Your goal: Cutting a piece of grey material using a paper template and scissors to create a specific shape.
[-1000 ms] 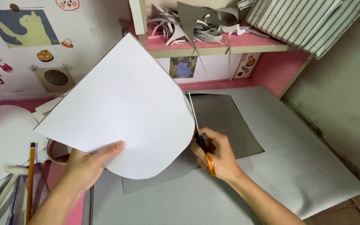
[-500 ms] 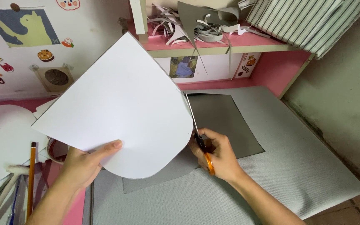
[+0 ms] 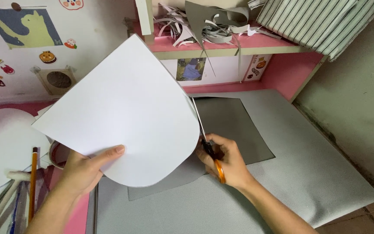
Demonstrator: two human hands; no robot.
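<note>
My left hand (image 3: 85,170) pinches the lower edge of a large white sheet (image 3: 122,115) with one rounded corner, holding it tilted up off the desk. My right hand (image 3: 226,159) grips orange-handled scissors (image 3: 207,143); their blades run up along the sheet's right edge, cutting into it. A dark grey sheet (image 3: 234,125) lies flat under both hands on a lighter grey cloth (image 3: 299,173).
A pink shelf (image 3: 221,43) at the back holds several paper scraps and grey offcuts. Striped fabric (image 3: 321,21) hangs at the top right. Pencils (image 3: 33,182) and a tape roll (image 3: 57,152) lie at the left beside white paper. The wall has stickers and a cat picture (image 3: 24,28).
The white sheet has turned slightly and the scissors have worked a little further up its right edge. Both hands stay in nearly the same place.
</note>
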